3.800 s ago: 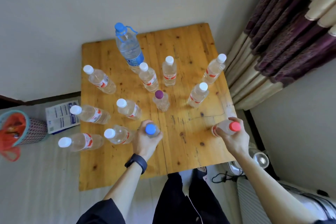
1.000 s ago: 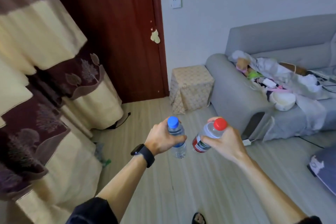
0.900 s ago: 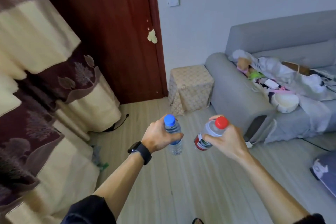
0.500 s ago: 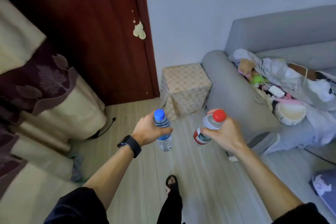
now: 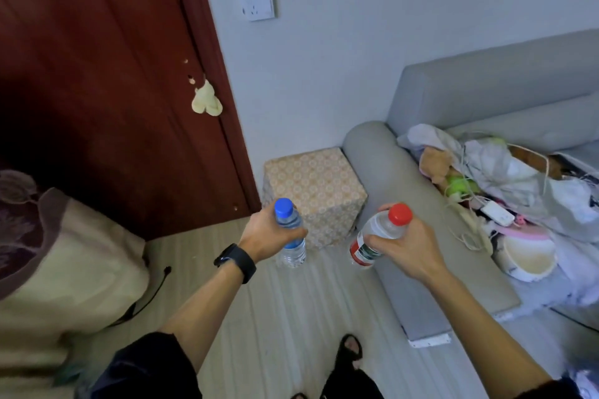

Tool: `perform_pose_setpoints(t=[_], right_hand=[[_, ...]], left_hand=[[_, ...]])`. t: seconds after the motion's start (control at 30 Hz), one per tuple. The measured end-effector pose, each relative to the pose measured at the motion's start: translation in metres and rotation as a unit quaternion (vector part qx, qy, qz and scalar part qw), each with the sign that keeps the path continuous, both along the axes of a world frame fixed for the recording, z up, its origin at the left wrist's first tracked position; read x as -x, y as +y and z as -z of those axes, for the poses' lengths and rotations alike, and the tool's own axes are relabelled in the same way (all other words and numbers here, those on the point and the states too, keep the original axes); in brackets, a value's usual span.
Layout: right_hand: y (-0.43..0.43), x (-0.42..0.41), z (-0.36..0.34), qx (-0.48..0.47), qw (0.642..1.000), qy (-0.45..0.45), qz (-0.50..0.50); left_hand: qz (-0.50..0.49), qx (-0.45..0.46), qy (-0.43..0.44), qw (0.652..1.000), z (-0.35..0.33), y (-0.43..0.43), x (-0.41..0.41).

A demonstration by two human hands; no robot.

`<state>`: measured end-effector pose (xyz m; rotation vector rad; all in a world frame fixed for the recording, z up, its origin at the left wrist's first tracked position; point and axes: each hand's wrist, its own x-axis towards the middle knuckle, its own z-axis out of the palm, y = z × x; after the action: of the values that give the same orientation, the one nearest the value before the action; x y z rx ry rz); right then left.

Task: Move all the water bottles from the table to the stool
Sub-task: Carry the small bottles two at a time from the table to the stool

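My left hand (image 5: 264, 235) grips a small clear bottle with a blue cap (image 5: 290, 233), held upright above the floor. My right hand (image 5: 406, 248) grips a clear bottle with a red cap and red label (image 5: 377, 236), tilted with its cap up and to the right. Just beyond both bottles stands the cube stool with a beige patterned cover (image 5: 312, 188), between the door and the sofa arm. Its top is bare. The table is out of view.
A dark red door (image 5: 113, 91) fills the left, with a curtain (image 5: 48, 253) bunched at the lower left. A grey sofa (image 5: 453, 139) piled with clothes and a bowl lies to the right. My sandalled foot (image 5: 350, 350) steps on the pale plank floor.
I lifted both bottles off the table, turned away from it and walked toward the stool. The stool now appears larger and sits directly behind the bottles.
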<state>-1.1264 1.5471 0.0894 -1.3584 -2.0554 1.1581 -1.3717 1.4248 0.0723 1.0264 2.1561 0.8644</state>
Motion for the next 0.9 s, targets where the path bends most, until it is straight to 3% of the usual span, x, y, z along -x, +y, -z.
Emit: perform_pose_setpoints(t=[0.43, 0.67, 0.9], right_hand=[[0.228, 0.101, 0.052, 0.052, 0.996, -0.038, -0.055], [0.320, 0.160, 0.092, 0.122, 0.985, -0.085, -0.083], [0.378, 0.213, 0.135, 0.161, 0.982, -0.081, -0.055]], left_hand=[[-0.079, 0.037, -0.065, 0.994, 0.059, 0.198, 0.079], [-0.117, 0.071, -0.148, 0.979, 0.097, 0.273, 0.122], [-0.151, 0.099, -0.176, 0.968, 0.152, 0.345, 0.154]])
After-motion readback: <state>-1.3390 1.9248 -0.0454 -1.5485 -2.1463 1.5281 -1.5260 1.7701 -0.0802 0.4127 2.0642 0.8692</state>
